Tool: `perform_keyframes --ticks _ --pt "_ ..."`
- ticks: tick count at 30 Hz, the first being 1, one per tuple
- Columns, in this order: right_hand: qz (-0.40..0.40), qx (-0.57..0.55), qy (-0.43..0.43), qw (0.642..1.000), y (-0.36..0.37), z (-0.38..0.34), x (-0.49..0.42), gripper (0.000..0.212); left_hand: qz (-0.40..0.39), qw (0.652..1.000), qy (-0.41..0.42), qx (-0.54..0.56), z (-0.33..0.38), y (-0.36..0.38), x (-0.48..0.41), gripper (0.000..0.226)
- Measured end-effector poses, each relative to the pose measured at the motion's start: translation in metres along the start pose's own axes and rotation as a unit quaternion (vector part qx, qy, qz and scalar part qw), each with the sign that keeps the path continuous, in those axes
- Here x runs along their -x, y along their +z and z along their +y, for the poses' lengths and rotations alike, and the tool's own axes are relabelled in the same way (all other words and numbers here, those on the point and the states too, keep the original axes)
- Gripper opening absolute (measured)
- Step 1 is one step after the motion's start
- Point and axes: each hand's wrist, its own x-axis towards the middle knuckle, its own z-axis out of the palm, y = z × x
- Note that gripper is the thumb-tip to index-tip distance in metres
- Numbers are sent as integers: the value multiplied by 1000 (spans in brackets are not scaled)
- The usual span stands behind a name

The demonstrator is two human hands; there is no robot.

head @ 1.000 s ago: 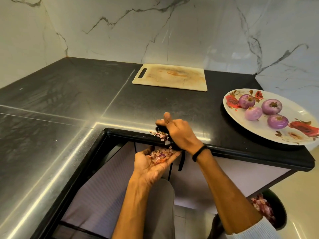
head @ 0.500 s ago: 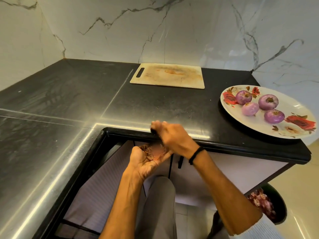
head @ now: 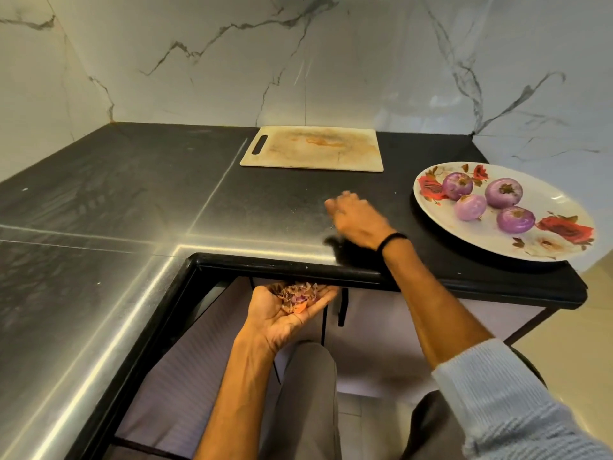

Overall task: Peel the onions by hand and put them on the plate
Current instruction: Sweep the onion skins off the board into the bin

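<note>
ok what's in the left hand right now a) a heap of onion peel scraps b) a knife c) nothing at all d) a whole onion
A: the left hand is held palm up just below the front edge of the counter, and a small heap of onion peel scraps lies in it.

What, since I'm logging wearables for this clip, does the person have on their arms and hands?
No gloves. The right hand shows nothing worn that I can make out through the blur. A thin black band circles the right wrist, and a pale grey ribbed knit sleeve covers the arm further up. The left hand and forearm are bare, with no sleeve in view.
</note>
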Motion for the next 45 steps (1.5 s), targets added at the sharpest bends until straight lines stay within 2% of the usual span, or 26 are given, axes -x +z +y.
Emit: perform_keyframes --ticks 1,3,5,6,8,10,13,14,17,19,21,22,25,28,30,33,36,39,41,45 --pt "-9 -13 -62 998 7 -20 12 60 1 1000 3 5 0 1 -1 57" --pt "-74 -76 -152 983 19 -53 53 61 -7 1000 11 11 0 1 -2 53" --pt "-151 -171 -180 957 22 -60 86 71 -1 1000 19 1 1 0 -1 50" --pt "-165 -210 -173 948 17 -57 89 78 5 1000 23 -1 2 1 1 51" --pt "-96 -242 -144 955 0 -50 70 82 12 1000 14 -6 2 4 3 55" --pt "-43 -215 -90 971 -15 -43 29 67 21 1000 4 -9 1 8 6 58" --pt "-79 -125 -67 987 -8 -39 -19 59 15 1000 -4 -1 -3 7 8 58" --pt "-94 -108 -74 987 -1 -42 -25 57 19 1000 -3 1 -3 6 8 57" --pt "-95 -99 -176 975 22 -56 5 42 32 999 1 7 -2 3 6 55" --pt "-117 -165 -209 957 27 -60 54 55 37 999 13 11 -4 1 6 51" --pt "-135 -318 -195 918 29 -50 94 76 48 999 25 8 -8 1 6 49" --pt "-110 -384 -184 898 30 -43 107 82 52 998 24 6 -10 1 6 50" --pt "27 -551 -123 825 30 -28 128 89 57 998 19 14 -18 -2 2 56" --pt "174 -684 -58 706 46 -17 154 82 48 998 39 21 -38 -3 2 59" --pt "252 -727 -10 638 57 -15 174 65 34 997 58 31 -56 -1 2 57" --pt "305 -767 80 559 82 -3 205 49 25 995 82 50 -97 3 -10 53" --pt "279 -833 160 451 100 25 226 49 23 992 111 51 -149 10 -27 53" --pt "271 -874 186 358 101 58 243 54 3 991 129 37 -205 19 -45 56" --pt "295 -879 202 315 100 83 253 57 -13 992 129 5 -239 24 -56 55" --pt "356 -860 245 272 111 147 278 59 -12 994 83 -65 -304 28 -91 53"
